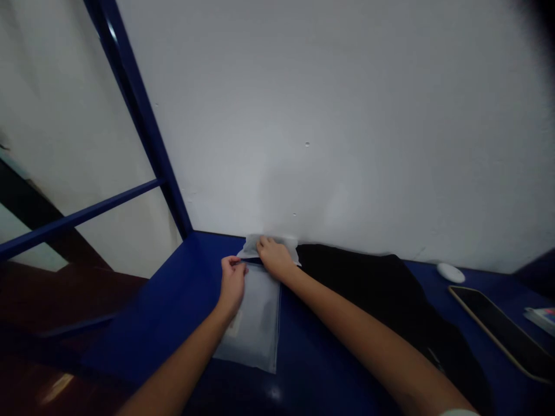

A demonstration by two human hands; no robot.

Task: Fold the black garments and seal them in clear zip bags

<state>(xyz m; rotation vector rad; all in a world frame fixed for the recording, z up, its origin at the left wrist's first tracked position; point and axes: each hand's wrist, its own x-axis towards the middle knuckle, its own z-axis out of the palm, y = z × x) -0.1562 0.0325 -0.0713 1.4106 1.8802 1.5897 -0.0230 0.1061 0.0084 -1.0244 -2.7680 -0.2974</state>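
A frosted, see-through plastic bag (258, 318) lies flat on the blue tabletop, with a small pale label (235, 325) near its left side. At the left end of its mouth, my left hand (233, 283) is closed in a pinch on the bag's edge. My right hand (274, 258) is on the wrinkled upper part of the bag, against the wall, its fingers bent over the plastic and its thumb hidden. A narrow dark gap shows between the two hands. Right of the bag, a black cloth (347, 277) lies spread out, partly under my right forearm.
On the right lie a white oval object (451, 273), a phone (505, 332) with a dark screen and a partly cut-off white item (541, 318). A white wall (347, 127) rises behind the blue table (167, 312). Blue frame bars (134, 98) stand at the left.
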